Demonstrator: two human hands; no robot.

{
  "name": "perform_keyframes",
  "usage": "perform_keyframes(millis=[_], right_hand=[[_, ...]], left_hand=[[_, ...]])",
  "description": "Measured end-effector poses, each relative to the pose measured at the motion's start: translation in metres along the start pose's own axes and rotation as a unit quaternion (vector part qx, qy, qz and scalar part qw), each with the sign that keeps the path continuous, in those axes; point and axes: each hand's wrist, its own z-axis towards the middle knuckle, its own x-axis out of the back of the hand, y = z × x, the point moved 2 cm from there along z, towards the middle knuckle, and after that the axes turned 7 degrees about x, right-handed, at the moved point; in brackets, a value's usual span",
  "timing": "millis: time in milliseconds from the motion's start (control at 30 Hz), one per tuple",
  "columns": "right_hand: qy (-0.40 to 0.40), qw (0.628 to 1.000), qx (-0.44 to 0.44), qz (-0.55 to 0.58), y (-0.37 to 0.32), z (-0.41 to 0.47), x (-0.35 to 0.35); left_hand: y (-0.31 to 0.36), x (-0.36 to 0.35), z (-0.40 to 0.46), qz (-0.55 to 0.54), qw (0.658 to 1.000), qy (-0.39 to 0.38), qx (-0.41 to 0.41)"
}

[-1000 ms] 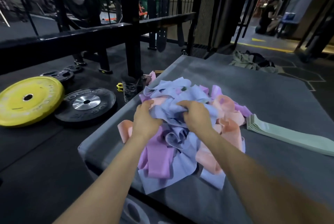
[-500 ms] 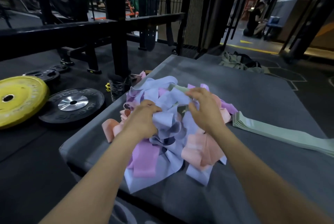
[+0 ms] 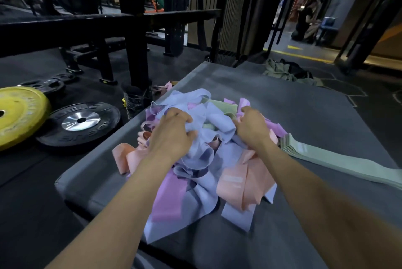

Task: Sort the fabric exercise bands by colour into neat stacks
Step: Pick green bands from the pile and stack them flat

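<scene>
Right hand moved rightward, seemingly gripping pile like left hand

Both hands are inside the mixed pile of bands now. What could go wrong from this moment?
1. The left hand grips tangled blue bands; pulling may drag other colours along.
2. The pile lies near the mat's left edge, so loose peach bands could slide off.
3. The green stack lies beside the right hand; a sweep might disturb it.
</scene>
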Motion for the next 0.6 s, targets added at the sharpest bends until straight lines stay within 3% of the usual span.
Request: perform_keyframes(millis=[67, 133, 233, 333, 467, 600], right_hand=[[-0.063, 0.994, 0.022, -0.081, -0.006, 0.003, -0.007], [-0.093, 0.993, 0.025, -0.072, -0.009, 0.003, -0.017], [-0.050, 0.998, 0.033, -0.025, -0.016, -0.001, -0.013], [-0.015, 0.997, 0.052, -0.057, -0.022, -0.005, 0.005], [-0.056, 0.986, 0.087, -0.135, -0.018, -0.007, 0.006], [-0.108, 0.986, 0.090, -0.093, -0.017, -0.007, -0.002]], left_hand=[[0.002, -0.001, 0.001, 0.015, 1.000, 0.011, 0.001], [0.003, -0.003, 0.002, 0.022, 1.000, 0.009, 0.005], [0.006, -0.002, 0.003, 0.026, 1.000, 0.016, 0.005], [0.010, 0.003, 0.001, 0.018, 1.000, 0.022, 0.002], [0.014, 0.005, -0.005, 0.017, 1.000, 0.017, -0.003], [0.014, 0.000, -0.001, 0.017, 1.000, 0.000, -0.018]])
